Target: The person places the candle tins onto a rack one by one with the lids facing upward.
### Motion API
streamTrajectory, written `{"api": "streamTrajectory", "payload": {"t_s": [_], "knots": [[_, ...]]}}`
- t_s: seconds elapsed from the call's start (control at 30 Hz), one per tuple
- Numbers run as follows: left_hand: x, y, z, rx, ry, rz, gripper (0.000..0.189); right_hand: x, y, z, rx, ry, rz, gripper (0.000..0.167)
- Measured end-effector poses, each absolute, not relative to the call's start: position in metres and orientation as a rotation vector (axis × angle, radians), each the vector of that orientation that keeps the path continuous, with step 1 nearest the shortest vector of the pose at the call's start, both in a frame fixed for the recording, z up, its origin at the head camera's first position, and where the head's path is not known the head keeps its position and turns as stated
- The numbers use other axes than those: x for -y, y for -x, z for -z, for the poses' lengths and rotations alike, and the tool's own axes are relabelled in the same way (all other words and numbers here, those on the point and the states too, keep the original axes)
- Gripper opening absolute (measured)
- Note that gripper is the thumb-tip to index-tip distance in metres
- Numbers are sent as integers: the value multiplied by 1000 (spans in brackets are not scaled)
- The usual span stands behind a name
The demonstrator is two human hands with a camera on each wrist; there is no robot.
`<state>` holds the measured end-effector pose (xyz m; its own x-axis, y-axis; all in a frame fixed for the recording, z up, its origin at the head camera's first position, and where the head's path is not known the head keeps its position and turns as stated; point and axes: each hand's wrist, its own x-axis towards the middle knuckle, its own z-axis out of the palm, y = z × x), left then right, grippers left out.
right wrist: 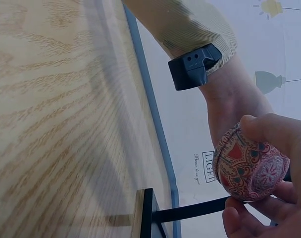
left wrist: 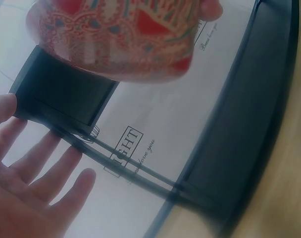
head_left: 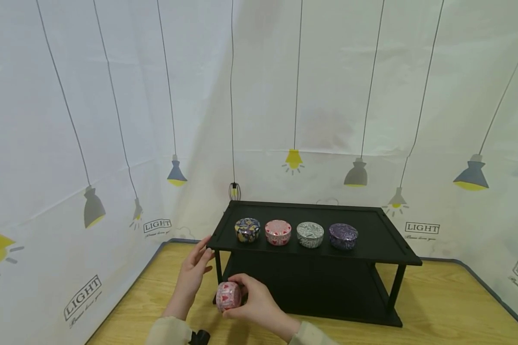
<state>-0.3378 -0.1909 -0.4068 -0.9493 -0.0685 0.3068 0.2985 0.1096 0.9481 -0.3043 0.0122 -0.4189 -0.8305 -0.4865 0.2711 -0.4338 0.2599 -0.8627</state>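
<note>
My right hand (head_left: 259, 301) pinches a round pink tin with red hearts (head_left: 228, 297) between thumb and fingers. The tin is tipped on its side, in front of the black shelf's left end. In the right wrist view its patterned lid and side (right wrist: 247, 161) show between the fingertips. My left hand (head_left: 190, 277) is at the left front corner of the two-level black shelf (head_left: 302, 211), fingers spread and fairly straight, fingertips right at its edge. The left wrist view shows the held tin (left wrist: 121, 42) large and close, above that hand (left wrist: 31, 183).
On the shelf's top stand a blue-yellow tin (head_left: 247, 230), a pink tin (head_left: 278, 233), a silver-green tin (head_left: 310, 235) and a purple tin (head_left: 343, 236) in a row. Thin posts (head_left: 396, 287) join the levels. The wooden table (head_left: 440, 297) meets a lamp-printed curtain (head_left: 259, 105).
</note>
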Motion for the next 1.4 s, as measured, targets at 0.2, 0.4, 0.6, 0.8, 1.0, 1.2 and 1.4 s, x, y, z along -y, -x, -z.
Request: {"api": "streamTrajectory", "payload": {"t_s": [0.2, 0.4, 0.6, 0.8, 1.0, 1.2, 1.4], "knots": [[191, 340, 408, 2106, 235, 1903, 49, -13, 304, 420, -2369, 859, 1717, 56], [190, 340, 405, 2103, 249, 1920, 50, -15, 306, 420, -2376, 851, 1698, 67], [189, 338, 404, 2100, 263, 1924, 50, -15, 304, 420, -2406, 839, 1677, 62], [189, 337, 406, 2107, 233, 1922, 49, -15, 301, 421, -2394, 844, 1703, 60], [190, 337, 409, 2110, 247, 1909, 49, -17, 301, 424, -2358, 849, 1748, 59], [190, 337, 407, 2105, 256, 1907, 49, -19, 300, 422, -2346, 834, 1757, 60], [189, 336, 406, 2113, 244, 1902, 49, -19, 299, 421, -2347, 828, 1763, 67]]}}
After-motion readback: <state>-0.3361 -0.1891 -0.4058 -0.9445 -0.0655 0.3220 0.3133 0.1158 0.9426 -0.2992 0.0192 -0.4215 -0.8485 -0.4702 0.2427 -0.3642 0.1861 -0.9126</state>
